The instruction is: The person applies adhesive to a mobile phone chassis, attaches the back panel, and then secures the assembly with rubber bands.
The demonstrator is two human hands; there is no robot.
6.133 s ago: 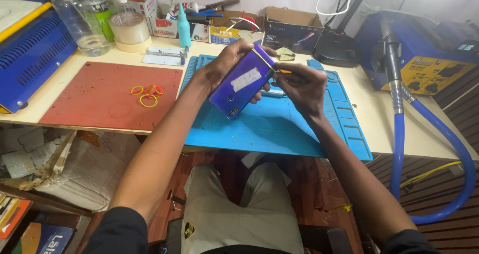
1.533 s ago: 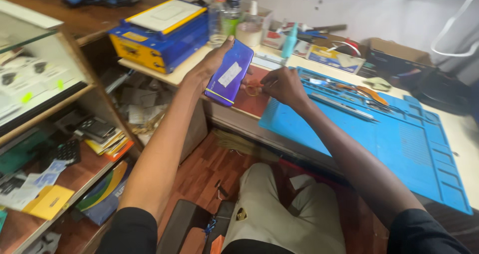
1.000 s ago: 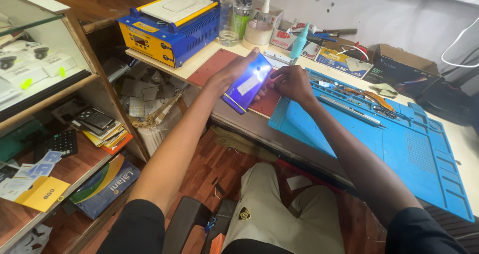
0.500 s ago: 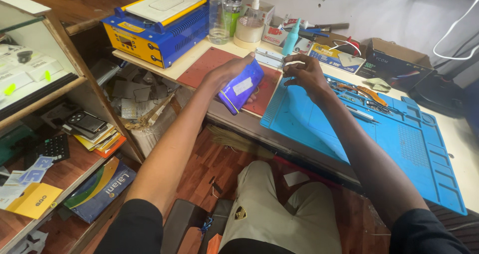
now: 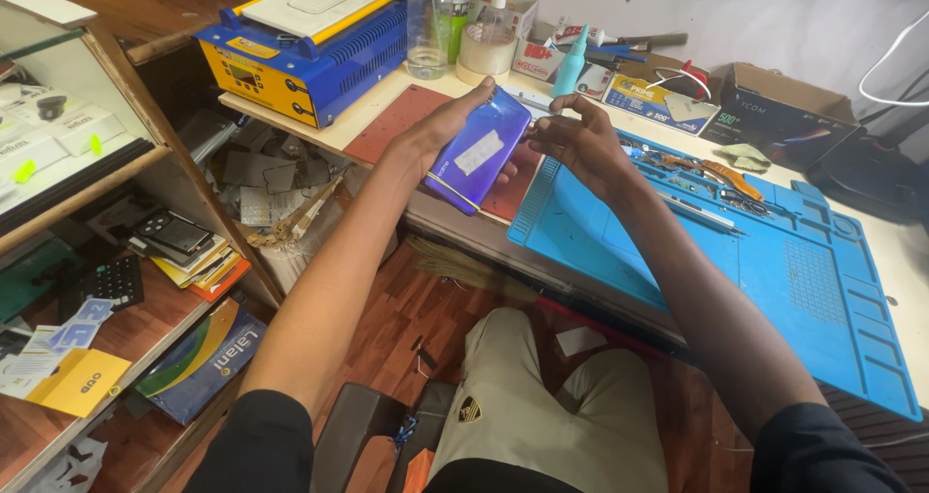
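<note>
Left hand (image 5: 440,130) wraps the glossy purple-blue phone (image 5: 477,160) back-up, tilted, held in the air over the bench edge. Right hand (image 5: 578,140) just beside its top corner, fingers loosely curled; can't tell if they pinch anything. Under the right hand: blue silicone work mat (image 5: 774,280). Under the phone: dark red rubber pad (image 5: 397,116). Beyond the left hand: blue-and-yellow boxy machine (image 5: 305,43). Left of the grip: wooden shelves (image 5: 116,299) with clutter.
</note>
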